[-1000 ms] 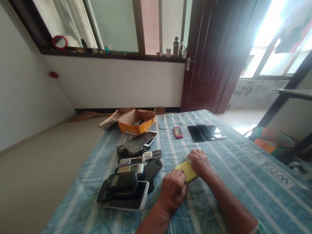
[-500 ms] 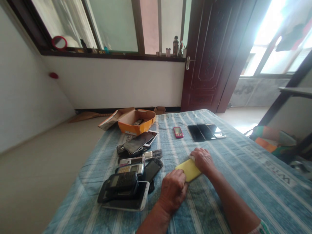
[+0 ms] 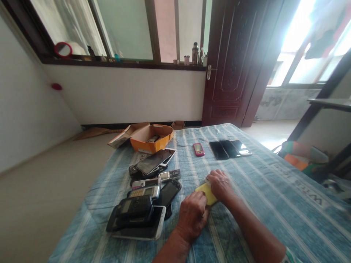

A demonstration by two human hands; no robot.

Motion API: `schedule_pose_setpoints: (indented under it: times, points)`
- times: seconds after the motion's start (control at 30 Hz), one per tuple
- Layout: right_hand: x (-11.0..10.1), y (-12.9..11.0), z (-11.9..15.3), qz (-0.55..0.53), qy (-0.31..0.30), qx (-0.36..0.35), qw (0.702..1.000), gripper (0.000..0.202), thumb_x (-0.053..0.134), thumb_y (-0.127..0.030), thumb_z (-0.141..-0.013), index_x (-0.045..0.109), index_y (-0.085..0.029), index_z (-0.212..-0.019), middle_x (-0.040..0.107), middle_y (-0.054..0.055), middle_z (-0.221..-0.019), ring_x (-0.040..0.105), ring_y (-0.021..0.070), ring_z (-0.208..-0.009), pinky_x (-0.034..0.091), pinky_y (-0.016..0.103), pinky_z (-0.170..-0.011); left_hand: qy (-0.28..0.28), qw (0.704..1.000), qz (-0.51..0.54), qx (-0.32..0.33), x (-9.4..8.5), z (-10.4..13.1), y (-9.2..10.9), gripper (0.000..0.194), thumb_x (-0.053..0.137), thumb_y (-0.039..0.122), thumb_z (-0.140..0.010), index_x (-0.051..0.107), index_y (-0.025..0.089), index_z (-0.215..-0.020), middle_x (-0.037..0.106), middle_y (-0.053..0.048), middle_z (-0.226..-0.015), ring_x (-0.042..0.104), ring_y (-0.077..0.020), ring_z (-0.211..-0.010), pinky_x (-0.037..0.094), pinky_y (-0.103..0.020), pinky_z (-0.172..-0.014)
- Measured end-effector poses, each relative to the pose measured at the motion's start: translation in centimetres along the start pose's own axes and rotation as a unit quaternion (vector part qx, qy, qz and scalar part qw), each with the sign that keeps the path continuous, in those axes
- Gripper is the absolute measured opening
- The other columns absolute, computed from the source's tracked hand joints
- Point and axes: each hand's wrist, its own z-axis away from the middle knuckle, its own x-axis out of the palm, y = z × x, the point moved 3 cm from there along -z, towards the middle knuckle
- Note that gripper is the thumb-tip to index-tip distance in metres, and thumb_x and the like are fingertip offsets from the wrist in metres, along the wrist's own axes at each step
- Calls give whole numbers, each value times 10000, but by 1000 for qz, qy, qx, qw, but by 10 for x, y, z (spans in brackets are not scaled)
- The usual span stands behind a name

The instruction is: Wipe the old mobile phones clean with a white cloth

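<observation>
A flat yellow phone lies low over the cloth, its plain back facing up. My left hand is closed on its near left edge, fingers curled over the side. My right hand presses down on the phone's right part with bent fingers, and a bit of white tissue pokes out from under them. Most of the tissue and the right end of the phone are hidden by that hand. Beyond my hands a small pink phone lies alone. Several dark flat phones lie side by side farther right.
Left of my hands is a loose heap of old phones, some stacked on others. Behind it stands an open orange box with something dark inside. A blue striped cloth covers the bed or table. A dark red door is behind.
My right hand has slid left across the yellow phone toward my left hand, taking the white tissue along. My left hand keeps its grip. The view has shifted slightly.
</observation>
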Motion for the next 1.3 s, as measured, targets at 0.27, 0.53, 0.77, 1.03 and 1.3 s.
schedule_pose_setpoints:
  times: [0.27, 0.53, 0.77, 1.03, 1.3]
  points:
    - [1, -20, 1, -64, -11, -82, 994, 170, 534, -262, -892, 689, -223, -836, 637, 30, -885, 514, 185, -888, 300, 298, -776, 25, 1000, 2, -1, 1, 2, -1, 73, 563, 158, -830, 627, 186, -851, 675, -63, -916, 617, -236, -867, 462, -342, -739]
    - [-6, 3, 0, -19, 7, -24, 999, 240, 467, -136, -870, 690, -219, -839, 652, 35, -888, 526, 184, -875, 275, 312, -789, 1, 1000, 2, 3, -5, 1, 2, 67, 552, 155, -837, 608, 192, -844, 664, -41, -946, 606, -212, -894, 458, -316, -760]
    - [-5, 26, -2, -7, 21, 54, 998, 253, 454, -159, -902, 693, -230, -863, 659, 33, -926, 538, 186, -885, 280, 306, -756, -19, 1000, -7, -6, -5, 0, 3, 71, 554, 136, -844, 596, 193, -836, 664, -36, -989, 611, -214, -934, 476, -318, -794]
    - [-7, 27, -2, 13, 21, 82, 996, 284, 425, -157, -914, 698, -225, -875, 665, 47, -928, 556, 198, -880, 275, 337, -816, -22, 1000, -10, -5, -6, 0, 3, 70, 566, 127, -842, 600, 188, -837, 670, -39, -1011, 621, -219, -949, 490, -322, -814]
    - [-7, 25, -1, 24, 11, 93, 995, 275, 426, -147, -910, 693, -214, -903, 668, 60, -954, 561, 204, -903, 270, 340, -844, -20, 1000, -13, -5, -4, 1, 3, 68, 570, 125, -838, 598, 187, -833, 671, -37, -998, 622, -219, -938, 494, -324, -809]
